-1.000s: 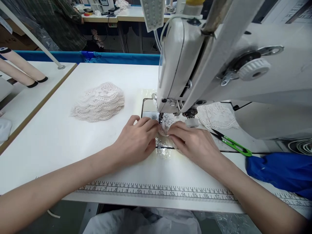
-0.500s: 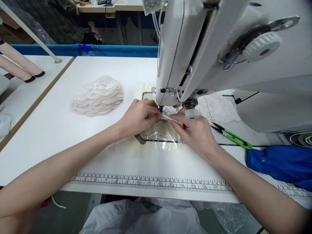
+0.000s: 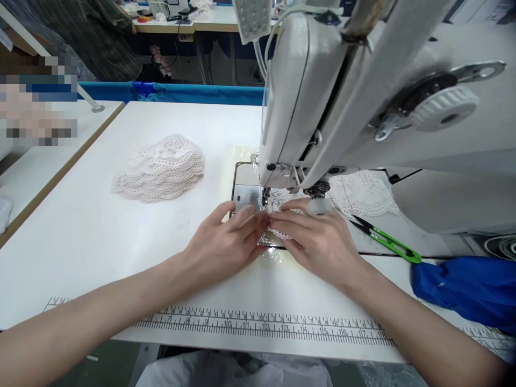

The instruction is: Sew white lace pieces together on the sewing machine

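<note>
Both my hands lie on a small white lace piece [image 3: 277, 204] under the needle of a white sewing machine [image 3: 363, 102]. My left hand [image 3: 226, 242] rests flat with fingers stretched toward the presser foot, fingertips pressing the lace edge. My right hand [image 3: 318, 239] lies flat too, its fingers spread over the lace just in front of the foot. The fingertips of both hands meet at the metal needle plate [image 3: 244, 194]. Most of the lace under my fingers is hidden.
A stack of white lace pieces [image 3: 161, 169] lies to the left on the white table [image 3: 100, 231]. More lace [image 3: 363, 193] sits behind the machine. Green thread snips [image 3: 387, 242] and blue cloth [image 3: 467, 287] are at right. A printed ruler [image 3: 262, 325] runs along the front edge.
Half a second ago both hands pinched the lace and held it lifted at the needle. Now they have flattened onto the table, pressing the lace down.
</note>
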### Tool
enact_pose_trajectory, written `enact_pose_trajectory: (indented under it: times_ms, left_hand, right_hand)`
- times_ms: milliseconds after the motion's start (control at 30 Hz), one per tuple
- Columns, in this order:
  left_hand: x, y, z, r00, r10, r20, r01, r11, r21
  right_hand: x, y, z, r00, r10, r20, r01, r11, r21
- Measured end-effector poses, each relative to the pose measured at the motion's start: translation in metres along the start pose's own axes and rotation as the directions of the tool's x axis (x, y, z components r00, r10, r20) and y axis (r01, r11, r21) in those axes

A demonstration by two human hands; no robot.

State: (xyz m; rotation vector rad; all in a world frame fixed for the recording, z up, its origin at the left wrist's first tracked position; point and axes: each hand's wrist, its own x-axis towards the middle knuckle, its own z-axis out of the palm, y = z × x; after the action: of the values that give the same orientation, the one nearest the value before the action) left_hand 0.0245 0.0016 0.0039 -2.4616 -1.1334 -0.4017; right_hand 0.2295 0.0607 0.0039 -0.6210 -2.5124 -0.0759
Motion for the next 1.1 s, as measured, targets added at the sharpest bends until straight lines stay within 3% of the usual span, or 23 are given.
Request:
enact_pose_trajectory:
  times_ms: [667, 1100]
  left_hand:
    - [0.002, 0.0005, 0.0008, 0.998, -0.058, 0.01, 0.058, 0.998, -0.028]
    - [0.0026, 0.0004, -0.0002, 0.996, -0.079, -0.048, 0.08, 0.997, 0.016]
  right_hand:
    - [0.0028, 0.0014, 0.0009, 0.997, 0.049, 0.065, -0.047, 0.998, -0.034]
    - [0.0033, -0.0001, 0.0008, 0.998, -0.045, 0.038, 0.05, 0.99, -0.133]
